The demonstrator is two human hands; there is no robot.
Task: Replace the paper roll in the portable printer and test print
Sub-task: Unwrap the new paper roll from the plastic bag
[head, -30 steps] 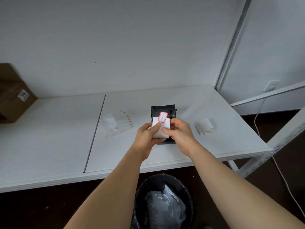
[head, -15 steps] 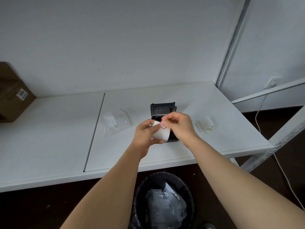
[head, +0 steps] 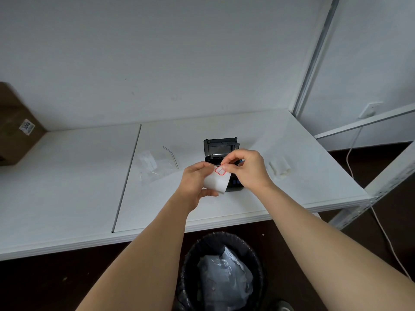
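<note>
Right hand (head: 246, 170) now pinches the red-edged sticker (head: 220, 170), peeling it off the white paper roll (head: 216, 182) the left hand (head: 195, 182) grips, just before the open black printer (head: 221, 149), so loading's next.

white paper roll (head: 216, 181), red-outlined sticker (head: 220, 170); black printer (head: 221, 147); brown box (head: 15, 124)

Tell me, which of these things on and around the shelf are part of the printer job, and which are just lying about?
Part of the job:
new paper roll, gripped by left hand
red-edged sticker, pinched by right hand
open printer

Lying about:
clear plastic bag
crumpled white paper
cardboard box
bin
</note>
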